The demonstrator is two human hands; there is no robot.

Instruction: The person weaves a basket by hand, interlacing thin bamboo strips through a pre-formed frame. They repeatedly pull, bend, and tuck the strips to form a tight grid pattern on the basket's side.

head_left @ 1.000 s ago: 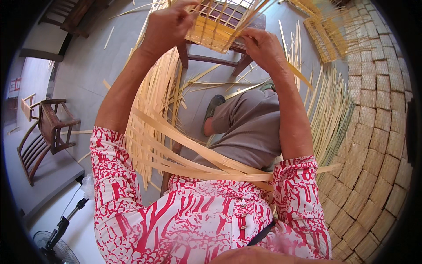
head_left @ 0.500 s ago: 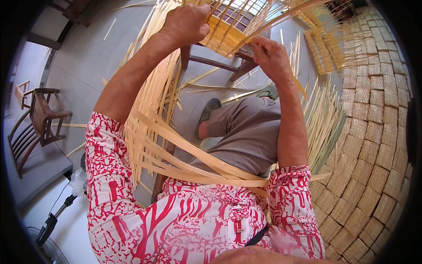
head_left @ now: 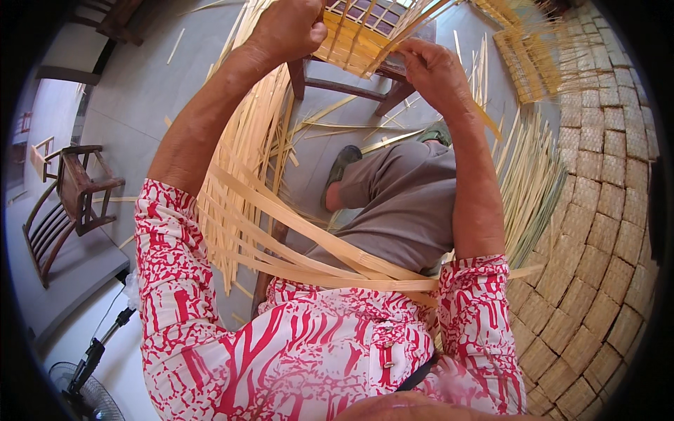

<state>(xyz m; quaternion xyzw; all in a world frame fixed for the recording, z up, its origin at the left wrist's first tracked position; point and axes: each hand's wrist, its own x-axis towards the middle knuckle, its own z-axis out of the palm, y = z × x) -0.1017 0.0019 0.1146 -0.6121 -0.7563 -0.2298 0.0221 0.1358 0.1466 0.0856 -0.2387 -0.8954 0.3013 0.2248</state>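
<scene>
At the top of the view, a partly woven bamboo basket (head_left: 354, 50) with open lattice sides sits over a dark wooden stool (head_left: 344, 88). My left hand (head_left: 291, 29) is closed at its left edge, thumb bent; the upper part of the hand meets the picture's edge. At the near right corner, the fingers of my right hand (head_left: 434, 70) pinch a thin bamboo strip, whose tail (head_left: 489, 123) shows beyond the wrist. Exactly where the strip enters the weave is hidden by the fingers. Several long pale bamboo strips (head_left: 309, 264) lie across my lap.
A large bundle of bamboo strips (head_left: 246, 140) lies on the left, and a bundle of thinner strips (head_left: 533, 179) on the right. Another unfinished woven piece (head_left: 519, 67) stands beyond. Stacked woven blocks (head_left: 590, 231) fill the right side. A wooden chair (head_left: 74, 189) and a fan (head_left: 81, 389) are at left.
The view has shifted slightly, so the basket and hands sit a little higher in the picture. Both hands keep their hold at the basket's edges.
</scene>
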